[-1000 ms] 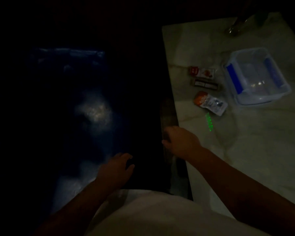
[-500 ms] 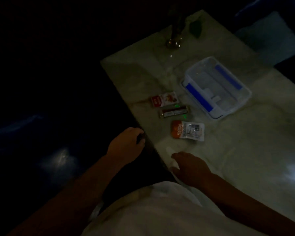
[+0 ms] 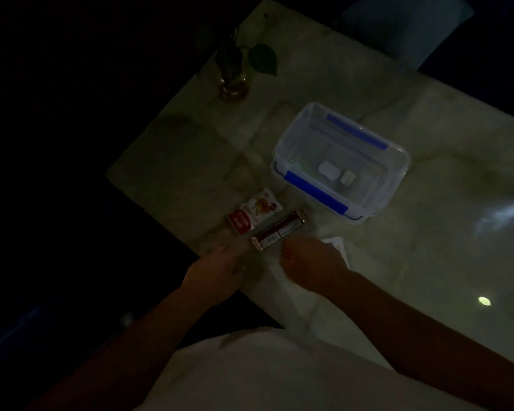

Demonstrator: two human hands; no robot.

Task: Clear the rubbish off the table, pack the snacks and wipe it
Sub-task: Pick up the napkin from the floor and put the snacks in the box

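Very dim here; the right hand [image 3: 307, 259] is sitting low of centre on the marble table [image 3: 428, 247], curled over a white snack pouch [image 3: 337, 246] whose corner is poking out on its right side; the fingers are bent down onto it, though whether they are actually gripping it I cannot tell in this light; the left hand [image 3: 217, 264] is lying just to the left at the table's near-left edge, fingers stretched loosely forward and flat, holding nothing that I can make out; between the two hands, just above them, a dark red wrapped bar [image 3: 279, 231] is lying at a slant, its lower end close to the left fingertips; touching or nearly touching its upper-left side is a red and white snack packet [image 3: 254, 210], also lying flat; further up and to the right, a clear plastic container with blue clips [image 3: 340, 164] is standing open and apart from the snacks, with two small pale pieces [image 3: 337, 173] showing at its bottom; in the upper left of the table a small glass vase with a green leaf [image 3: 235, 75] is standing near the far edge; a pale garment [image 3: 264, 375] is filling the bottom of the frame.
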